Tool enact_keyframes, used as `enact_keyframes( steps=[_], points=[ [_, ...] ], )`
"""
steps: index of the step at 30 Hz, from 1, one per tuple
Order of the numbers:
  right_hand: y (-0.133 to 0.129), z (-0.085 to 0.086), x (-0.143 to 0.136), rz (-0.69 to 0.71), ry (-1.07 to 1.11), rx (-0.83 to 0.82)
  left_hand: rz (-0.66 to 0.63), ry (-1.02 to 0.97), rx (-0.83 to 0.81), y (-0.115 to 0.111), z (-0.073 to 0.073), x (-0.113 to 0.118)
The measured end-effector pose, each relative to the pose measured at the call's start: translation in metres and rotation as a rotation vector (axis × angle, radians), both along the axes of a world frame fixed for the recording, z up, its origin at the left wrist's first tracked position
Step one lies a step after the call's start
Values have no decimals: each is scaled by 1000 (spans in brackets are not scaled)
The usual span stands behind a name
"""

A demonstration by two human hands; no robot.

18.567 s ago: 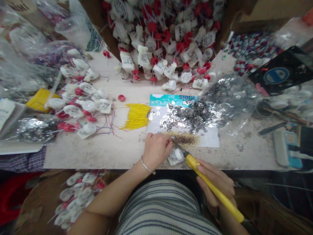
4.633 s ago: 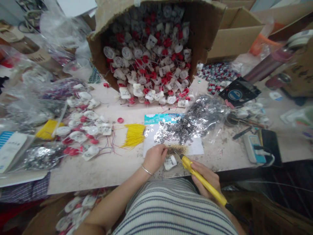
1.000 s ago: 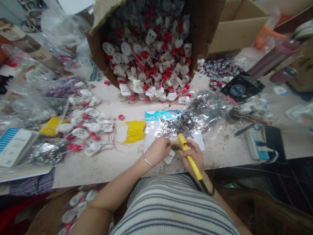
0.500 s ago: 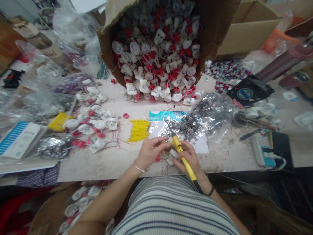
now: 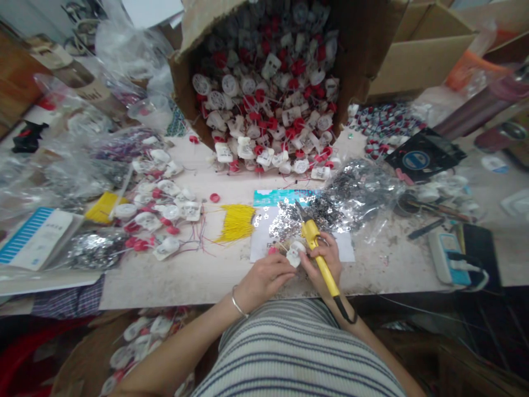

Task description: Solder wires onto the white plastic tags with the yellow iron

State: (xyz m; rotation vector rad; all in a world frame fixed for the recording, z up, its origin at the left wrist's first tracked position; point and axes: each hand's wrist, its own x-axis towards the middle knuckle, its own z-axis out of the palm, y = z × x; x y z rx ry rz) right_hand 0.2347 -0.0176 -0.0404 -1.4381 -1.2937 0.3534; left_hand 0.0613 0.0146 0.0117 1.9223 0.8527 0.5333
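Observation:
My right hand (image 5: pixel 324 262) is closed around the yellow handle of a soldering iron (image 5: pixel 326 270), its thin metal tip pointing up and away from me. A small white plastic part (image 5: pixel 295 255) with a red piece (image 5: pixel 273 251) close by sits between my hands. The closed fingertips of my left hand (image 5: pixel 268 278) meet the lower edge of that part, and my right thumb lies against its right side. Beyond the iron's tip, small shiny metal pieces (image 5: pixel 289 218) spread over a white sheet (image 5: pixel 260 251). Left of them lies a bundle of yellow wires (image 5: pixel 237 223).
A tipped cardboard box (image 5: pixel 359 49) full of white-and-red parts stands at the back. More wired white parts (image 5: pixel 167 212) lie to the left. A clear bag (image 5: pixel 367 190) of metal pieces, a black fan-like block (image 5: pixel 425 157) and a power strip (image 5: pixel 448 259) are on the right.
The white part has come up and turned between my hands. My left hand has moved down and slightly right; the iron has shifted a little to the right.

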Motion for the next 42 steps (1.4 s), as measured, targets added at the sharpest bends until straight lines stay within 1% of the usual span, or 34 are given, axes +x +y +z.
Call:
enact_keyframes(
  steps=[3, 5, 7, 10, 12, 14, 15, 18, 20, 23, 26, 28, 30, 32, 34, 38, 42],
  points=[
    [-2, -2, 4, 69, -64, 68, 196, -61, -153, 1, -7, 10],
    [-3, -1, 6, 137, -95, 89, 249, -72, -258, 2, -12, 13],
    [-5, 2, 6, 182, -73, 72, 258, -52, -268, 2, -17, 15],
    [-6, 10, 0, 188, 21, 34, 245, -12, -176, 0, -19, 16],
    [-6, 14, -6, 130, 53, 32, 247, 21, -159, -1, -17, 17],
    [-6, 17, -10, 56, 67, 47, 258, 52, -174, -2, -14, 19],
    [-7, 18, -12, 55, 83, 42, 266, 59, -182, -2, -13, 19],
    [-9, 18, -14, 156, 148, -33, 265, 69, -184, -2, -12, 19],
    [-11, 17, -13, 163, 193, -65, 242, 87, -171, -2, -12, 17],
    [-16, 17, -9, 102, 273, -50, 204, 109, -159, -3, -13, 13],
    [-25, 20, 3, 127, 310, -46, 239, 156, -167, -8, -15, 6],
    [-36, 24, 14, 134, 278, -26, 257, 189, -110, -13, -18, 2],
    [-47, 28, 26, 169, 181, -9, 248, 193, 17, -18, -21, -1],
    [-59, 34, 38, 271, 41, -26, 243, 188, 138, -22, -24, -4],
    [-68, 39, 47, 351, -45, -42, 257, 199, 196, -26, -27, -5],
    [-79, 51, 61, 425, -73, -83, 309, 228, 183, -29, -31, -4],
    [-81, 59, 68, 536, -118, -142, 340, 232, 58, -29, -34, -2]
  ],
)
